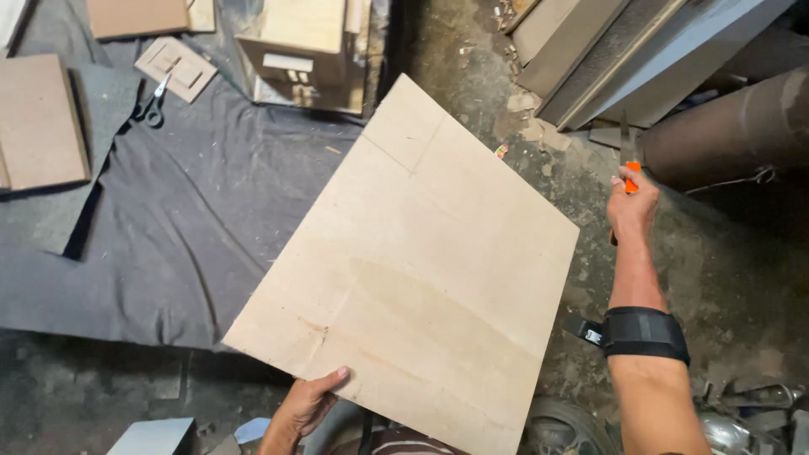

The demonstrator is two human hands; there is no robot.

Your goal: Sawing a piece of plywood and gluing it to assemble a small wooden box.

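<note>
Left hand (305,406) at the bottom of the frame grips the lower edge of a big pale board (413,270), thumb curled on top, holding it tilted across the centre. Right hand (632,206), out at the right, is closed tight around an orange-handled knife (627,160), blade pointing up. Scissors (152,103) lie upper left on a dark cloth (194,227).

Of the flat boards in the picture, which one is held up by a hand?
The large pale board in the middle: the left hand grips its near edge. The smaller brown boards lie untouched on the dark cloth at the left.
</note>
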